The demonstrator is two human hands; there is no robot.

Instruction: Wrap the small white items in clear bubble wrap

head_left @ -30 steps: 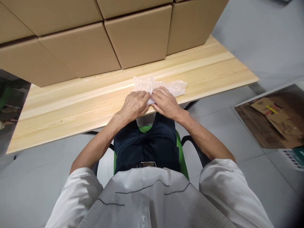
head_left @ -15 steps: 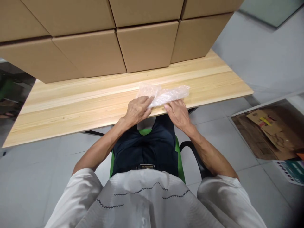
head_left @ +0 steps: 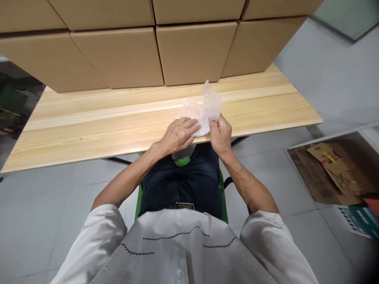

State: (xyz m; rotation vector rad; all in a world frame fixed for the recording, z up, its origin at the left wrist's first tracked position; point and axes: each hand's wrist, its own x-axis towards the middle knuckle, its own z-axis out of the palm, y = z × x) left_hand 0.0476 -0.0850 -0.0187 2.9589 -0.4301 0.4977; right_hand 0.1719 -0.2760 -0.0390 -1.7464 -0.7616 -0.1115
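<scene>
A piece of clear bubble wrap (head_left: pixel 211 103) lies partly on the wooden table near its front edge, with its right part folded up and standing toward the boxes. My left hand (head_left: pixel 179 135) rests over the wrap's left part, fingers stretched out and pressing on it, thumb toward the table edge. With thumb and fingers closed, my right hand (head_left: pixel 221 134) pinches the raised part at its lower right. Whether the wrap encloses anything cannot be made out.
Stacked cardboard boxes (head_left: pixel 118 59) form a wall along the back of the wooden table (head_left: pixel 89 126). On the floor to the right, a bin (head_left: pixel 299 173) holds flattened cardboard (head_left: pixel 340 169). I sit on a green chair (head_left: pixel 138 203) close to the table's front edge.
My right hand has gone from lying at the wrap's lower edge to gripping it. The wrap's right part, flat to the right before, now stands up and is folded inward.
</scene>
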